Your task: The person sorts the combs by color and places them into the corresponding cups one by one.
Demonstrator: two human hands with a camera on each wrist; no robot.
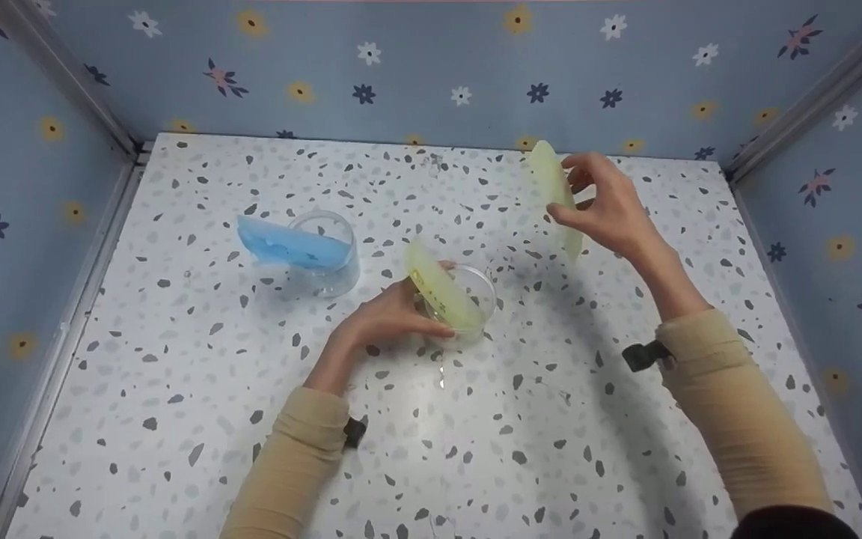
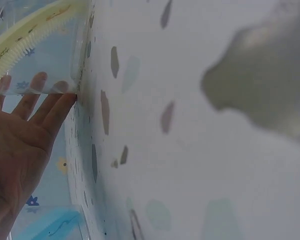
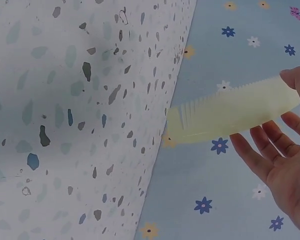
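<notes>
My right hand (image 1: 605, 203) pinches a pale yellow comb (image 1: 548, 174) above the back right of the table. Its teeth show in the right wrist view, where the thumb and fingers grip the comb (image 3: 220, 112) toward one end. My left hand (image 1: 387, 313) holds a clear plastic cup (image 1: 492, 299) with thumb and fingers around its side. Inside that cup leans a second yellow comb (image 1: 435, 281) with small printed markings, its upper end sticking out past the rim. Through the cup wall in the left wrist view, the comb's teeth (image 2: 27, 45) and several fingertips are visible.
To the left stands another clear cup (image 1: 347, 278) with a blue comb (image 1: 289, 243) tilted in it, one end projecting leftward. The speckled white table (image 1: 438, 464) is bordered by blue flowered panels (image 1: 416, 67) at the back and both sides.
</notes>
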